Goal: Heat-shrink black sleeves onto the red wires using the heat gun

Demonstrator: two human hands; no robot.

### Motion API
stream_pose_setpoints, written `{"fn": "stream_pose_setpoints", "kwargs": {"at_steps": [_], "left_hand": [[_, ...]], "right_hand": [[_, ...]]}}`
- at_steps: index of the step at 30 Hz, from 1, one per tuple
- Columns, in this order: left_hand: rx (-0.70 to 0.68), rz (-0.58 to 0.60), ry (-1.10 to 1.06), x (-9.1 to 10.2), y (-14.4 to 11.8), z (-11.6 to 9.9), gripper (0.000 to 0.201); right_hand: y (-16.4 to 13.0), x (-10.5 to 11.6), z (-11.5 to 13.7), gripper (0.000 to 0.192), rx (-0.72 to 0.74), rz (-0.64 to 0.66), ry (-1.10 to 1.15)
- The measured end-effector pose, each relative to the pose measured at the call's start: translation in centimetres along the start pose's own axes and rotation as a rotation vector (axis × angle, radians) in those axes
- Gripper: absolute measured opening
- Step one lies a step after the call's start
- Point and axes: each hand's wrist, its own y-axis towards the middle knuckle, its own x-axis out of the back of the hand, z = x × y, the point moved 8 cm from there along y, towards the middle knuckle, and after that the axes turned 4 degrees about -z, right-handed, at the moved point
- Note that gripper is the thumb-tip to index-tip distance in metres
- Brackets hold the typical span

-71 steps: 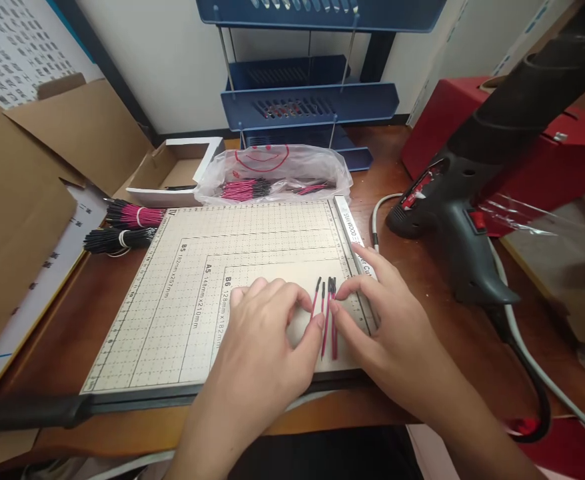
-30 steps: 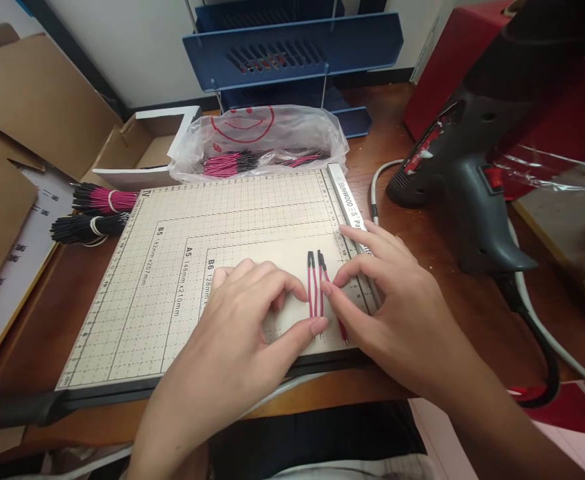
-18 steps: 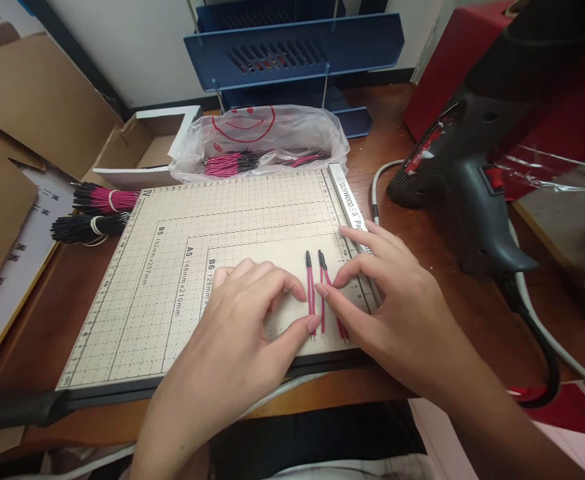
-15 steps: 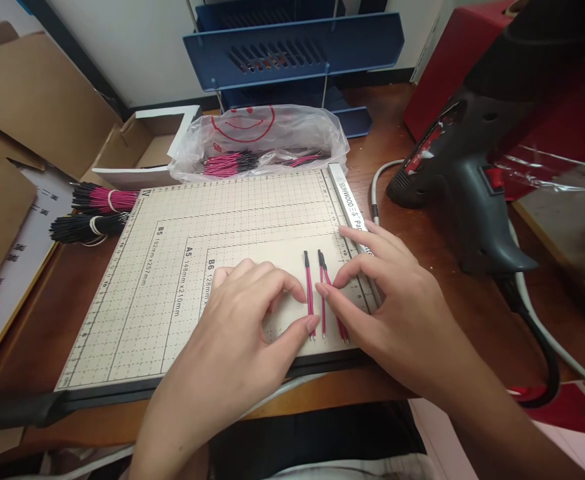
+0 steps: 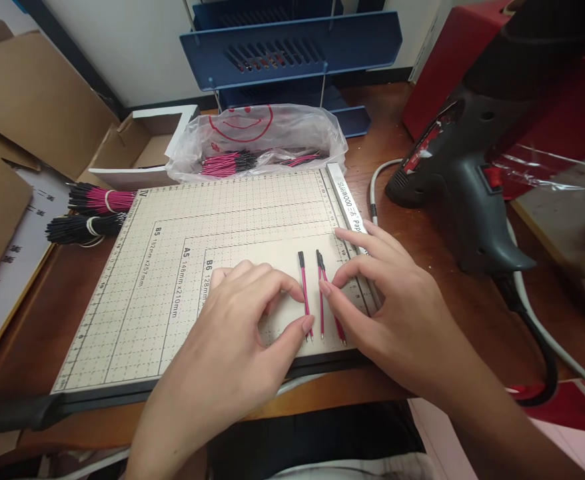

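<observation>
A brown wooden desk (image 5: 412, 200) is seen from above, set against a pale wall. Most of it is taken up by a beige gridded cutting board (image 5: 212, 267) marked B5, A5 and B6, with a ruler strip (image 5: 343, 199) along its right edge and a black lever handle (image 5: 17, 413) at the near left corner. Three short pink wires with black tips (image 5: 317, 297) lie near the board's right front corner, roughly parallel and slightly apart. The left hand (image 5: 237, 347) is laid flat and loosely spread on the board, its thumb tip touching the leftmost wire; nothing is gripped. The right hand (image 5: 397, 313) is likewise laid open, its forefinger tip pressed on the middle wire, other fingers resting over the ruler strip; whether the third wire is touched cannot be determined. Behind the board a clear plastic bag (image 5: 257, 143) holding more wires is noted, with a blue tiered tray rack (image 5: 292, 47) behind it. Two banded wire bundles (image 5: 92, 213) and cardboard boxes (image 5: 32, 107) are recorded at left; a dark heat gun (image 5: 467, 193) with cable and a red box (image 5: 547, 120) at right.
</observation>
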Motion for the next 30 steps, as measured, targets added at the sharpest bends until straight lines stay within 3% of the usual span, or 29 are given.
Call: {"fn": "stream_pose_setpoints", "kwargs": {"at_steps": [16,21,24,30], "left_hand": [[0.034,-0.024,-0.021,0.3,0.0,0.0,0.009],[0.024,-0.018,-0.063,0.3,0.1,-0.3,0.016],[-0.008,-0.002,-0.07,0.2,0.0,-0.5,0.022],[0.032,-0.017,-0.106,0.5,-0.1,-0.1,0.02]], "right_hand": [[-0.1,0.0,0.3,0.015,0.016,0.019,0.021],[-0.9,0.8,0.7,0.024,-0.011,-0.077,-0.226],[-1.1,0.3,1.8,0.032,0.007,0.014,-0.353],[0.0,-0.3,3.1,0.011,0.145,0.132,-0.509]]}}
